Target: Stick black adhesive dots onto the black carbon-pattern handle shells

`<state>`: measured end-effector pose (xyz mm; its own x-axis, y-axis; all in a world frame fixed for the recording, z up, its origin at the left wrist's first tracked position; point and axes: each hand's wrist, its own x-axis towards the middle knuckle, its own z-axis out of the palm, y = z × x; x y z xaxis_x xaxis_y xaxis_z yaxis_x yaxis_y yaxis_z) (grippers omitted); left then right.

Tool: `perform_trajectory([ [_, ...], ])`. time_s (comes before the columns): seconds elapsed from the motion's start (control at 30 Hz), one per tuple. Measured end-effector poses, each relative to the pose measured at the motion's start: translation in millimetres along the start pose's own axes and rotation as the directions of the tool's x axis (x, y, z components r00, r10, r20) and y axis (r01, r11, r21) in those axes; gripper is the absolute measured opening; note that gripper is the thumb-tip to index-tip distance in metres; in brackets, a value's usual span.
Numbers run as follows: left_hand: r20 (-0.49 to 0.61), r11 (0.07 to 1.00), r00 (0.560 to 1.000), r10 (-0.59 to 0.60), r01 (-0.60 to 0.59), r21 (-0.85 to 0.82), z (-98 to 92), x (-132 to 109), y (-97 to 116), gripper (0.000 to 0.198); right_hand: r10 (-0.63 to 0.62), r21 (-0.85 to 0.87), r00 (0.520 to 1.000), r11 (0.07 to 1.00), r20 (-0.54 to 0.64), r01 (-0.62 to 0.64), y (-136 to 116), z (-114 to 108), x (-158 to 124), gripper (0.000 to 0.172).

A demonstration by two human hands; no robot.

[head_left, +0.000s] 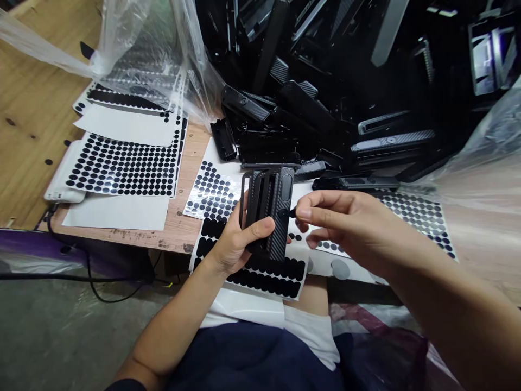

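Near the middle of the view, my left hand [240,239] is wrapped round a black plastic part [280,233] with a carbon-like pattern and long slots, its thumb on the front face. My right hand [337,214] pinches a small black dot [292,213] between thumb and index finger, at the right edge of the part. Below the part lies a sheet of large black round stickers [277,282]. A sheet of smaller black dots [209,190] lies behind my left hand.
A big pile of black plastic parts [309,108] fills the back, with clear plastic film [484,157] at the right. More dot sheets [126,163] and a white device [63,176] with a cable lie at the left. The table's front edge runs below.
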<state>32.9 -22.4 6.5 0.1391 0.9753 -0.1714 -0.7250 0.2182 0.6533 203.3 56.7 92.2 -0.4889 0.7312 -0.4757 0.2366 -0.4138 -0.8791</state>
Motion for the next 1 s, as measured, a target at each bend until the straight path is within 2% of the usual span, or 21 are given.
perform_trajectory([
  [0.1, -0.007, 1.000, 1.000, -0.006, 0.005, -0.006, 0.1, 0, -1, 0.068, -0.001, 0.020, 1.000, 1.000, 0.010, 0.001, -3, 9, 3, 0.034],
  [0.23, 0.015, 1.000, 1.000, 0.002, -0.002, -0.017, 1.6, 0, 0, 0.068, -0.075, -0.067, 0.997, 0.995, -0.021, 0.073, -1, 8, 2, 0.031],
  [0.47, 0.017, 0.999, 1.000, 0.016, -0.016, -0.032, 2.7, 1, 0, 0.064, -0.159, -0.218, 0.987, 0.965, -0.037, 0.148, -3, 10, -2, 0.035],
  [0.7, -0.003, 1.000, 1.000, 0.001, -0.001, -0.029, 5.2, 0, 2, 0.068, -0.230, -0.415, 0.970, 0.893, -0.085, 0.175, -11, 16, -5, 0.047],
  [1.0, -0.061, 1.000, 0.998, 0.017, -0.018, -0.023, 6.3, 0, 3, 0.063, -0.284, -0.439, 0.956, 0.870, -0.074, 0.224, -9, 19, -9, 0.038],
])
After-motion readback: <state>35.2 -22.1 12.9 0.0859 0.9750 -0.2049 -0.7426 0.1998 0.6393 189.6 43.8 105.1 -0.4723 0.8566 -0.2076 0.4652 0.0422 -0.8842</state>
